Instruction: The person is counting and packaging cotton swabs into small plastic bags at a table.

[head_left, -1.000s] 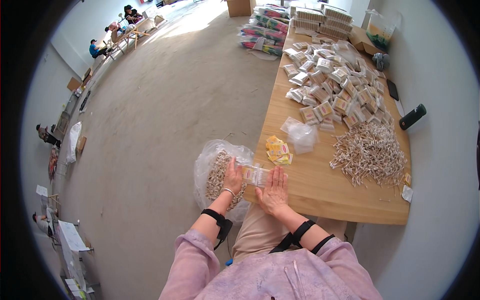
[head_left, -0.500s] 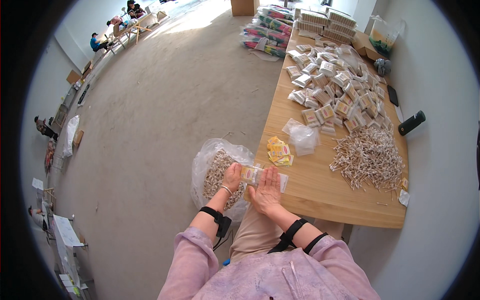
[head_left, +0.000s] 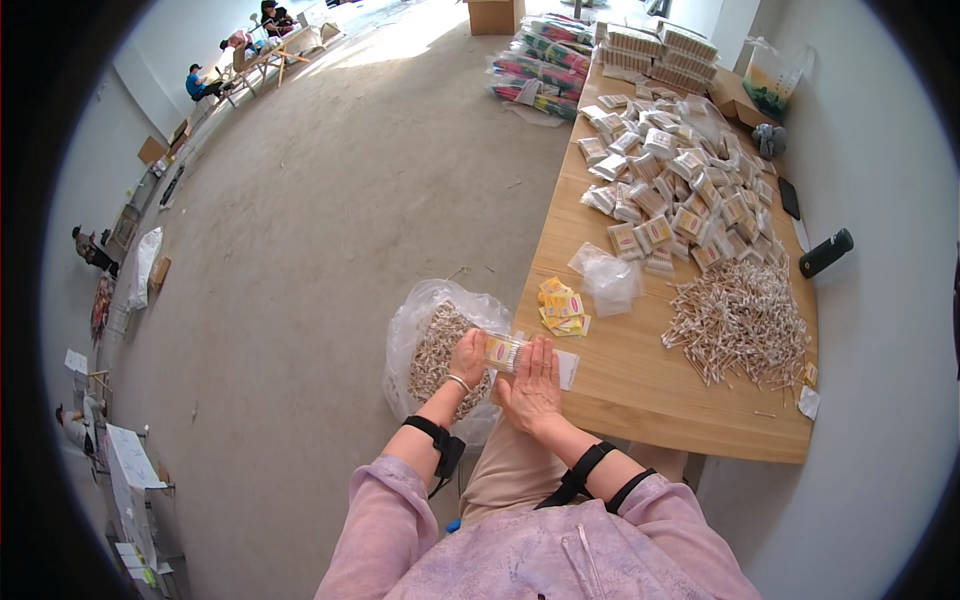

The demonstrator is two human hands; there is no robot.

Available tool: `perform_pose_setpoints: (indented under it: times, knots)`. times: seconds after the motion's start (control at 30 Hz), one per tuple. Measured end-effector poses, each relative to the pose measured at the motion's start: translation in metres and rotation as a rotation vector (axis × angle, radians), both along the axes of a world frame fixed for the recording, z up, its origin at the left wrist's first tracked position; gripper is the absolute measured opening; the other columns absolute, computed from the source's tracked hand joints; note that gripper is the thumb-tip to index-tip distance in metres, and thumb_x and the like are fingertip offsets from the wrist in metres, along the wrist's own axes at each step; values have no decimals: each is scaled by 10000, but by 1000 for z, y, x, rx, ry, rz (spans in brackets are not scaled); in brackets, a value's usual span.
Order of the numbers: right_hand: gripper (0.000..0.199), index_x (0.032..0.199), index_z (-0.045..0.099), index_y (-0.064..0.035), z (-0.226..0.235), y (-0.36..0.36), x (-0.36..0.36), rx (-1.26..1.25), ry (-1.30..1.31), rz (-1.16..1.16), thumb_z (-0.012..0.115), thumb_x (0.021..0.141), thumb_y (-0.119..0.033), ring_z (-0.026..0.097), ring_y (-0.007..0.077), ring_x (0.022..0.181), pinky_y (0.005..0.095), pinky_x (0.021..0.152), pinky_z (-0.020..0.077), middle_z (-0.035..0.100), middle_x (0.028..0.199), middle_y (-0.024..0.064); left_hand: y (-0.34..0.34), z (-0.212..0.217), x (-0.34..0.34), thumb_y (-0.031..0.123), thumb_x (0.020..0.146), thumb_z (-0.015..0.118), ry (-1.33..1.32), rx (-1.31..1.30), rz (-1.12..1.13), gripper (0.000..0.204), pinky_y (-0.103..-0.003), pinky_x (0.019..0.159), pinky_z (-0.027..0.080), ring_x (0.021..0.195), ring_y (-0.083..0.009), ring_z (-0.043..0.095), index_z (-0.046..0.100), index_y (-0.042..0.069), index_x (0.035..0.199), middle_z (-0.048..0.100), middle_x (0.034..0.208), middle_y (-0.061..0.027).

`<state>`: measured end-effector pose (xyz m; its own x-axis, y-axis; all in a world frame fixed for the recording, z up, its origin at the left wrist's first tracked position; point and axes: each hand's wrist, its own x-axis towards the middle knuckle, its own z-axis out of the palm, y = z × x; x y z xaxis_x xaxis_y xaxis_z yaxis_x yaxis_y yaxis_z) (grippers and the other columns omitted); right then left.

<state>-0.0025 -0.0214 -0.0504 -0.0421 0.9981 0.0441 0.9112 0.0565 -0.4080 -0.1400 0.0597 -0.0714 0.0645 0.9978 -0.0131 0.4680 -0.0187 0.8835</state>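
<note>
A clear bag of cotton swabs with a yellow card (head_left: pixel 500 350) lies between my hands, over the table's near left corner. My left hand (head_left: pixel 466 360) is closed on its left end. Stretched out flat, the fingers of my right hand (head_left: pixel 534 386) lie against the bag's right end. A flat white piece (head_left: pixel 567 369) shows beside my right fingers. Just beyond are yellow printed cards (head_left: pixel 563 308) and a stack of empty clear bags (head_left: pixel 608 281). Left of the table, an open plastic sack (head_left: pixel 404 318) holds many loose swabs (head_left: pixel 438 348).
The wooden table (head_left: pixel 660 405) bears a heap of loose swabs (head_left: pixel 740 320) and a pile of filled swab bags (head_left: pixel 680 180). Along the wall are a phone (head_left: pixel 789 198) and a black bottle (head_left: pixel 826 253). Stacked packs (head_left: pixel 632 42) stand farther back. Other people work far left.
The view has shifted slightly. My hands and the bag of cotton swabs keep nearly the same pose.
</note>
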Motion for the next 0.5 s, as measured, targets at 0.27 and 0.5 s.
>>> perform_pose_setpoints:
  times: [0.27, 0.5]
  knots:
    - [896, 1388, 83, 107, -3, 6, -12, 46, 38, -30, 547, 828, -417, -22, 392, 1393, 469, 1125, 1, 43, 1479, 264, 2, -7, 5, 328, 969, 411, -77, 11, 20, 380, -321, 597, 421, 622, -157, 480, 513, 9, 791, 528, 662, -82]
    - [751, 1400, 120, 81, 2, 14, 2, 170, 455, -137, 494, 851, -270, 64, 396, 1385, 452, 1127, 79, 99, 1466, 276, 4, -8, -7, 408, 971, 369, -97, -111, -16, 441, -354, 724, 459, 797, -230, 595, 568, 14, 961, 619, 839, -131]
